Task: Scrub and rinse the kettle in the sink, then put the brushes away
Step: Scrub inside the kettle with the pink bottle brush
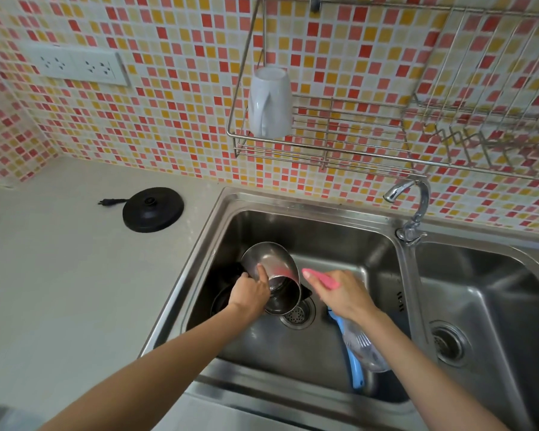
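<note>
In the left basin of the steel double sink (pixel 199 244), at the centre of the frame, the kettle (pixel 282 295) is held tilted above the round drain strainer (pixel 297 315). Its polished steel body catches a pink reflection, and its black parts show to the left of the left hand. The left hand (pixel 249 294) grasps the kettle from the left, fingers wrapped round it and one finger lying on the steel. Just right of the kettle, the right hand (pixel 339 293) has its fingers curled round the pink brush (pixel 322 279), whose pink end sticks out toward the kettle without clearly touching it. Below the right forearm, a blue-handled brush (pixel 357 373) with pale bristles lies against the basin's right wall. Small dark marks (pixel 400 301) on that wall are too small to read. The chrome tap (pixel 409 197) stands on the divider between the basins, with its spout pointing left. On the grey counter (pixel 59 290), at centre left, sits the black kettle base (pixel 153 209) with its plug (pixel 106 201) lying loose beside it. At upper left, a white double socket plate (pixel 78 66) is set into the red, pink and yellow mosaic wall (pixel 175 88). At upper centre, a white mug (pixel 271 102) stands upside down in a wire rack (pixel 339 144).
</note>
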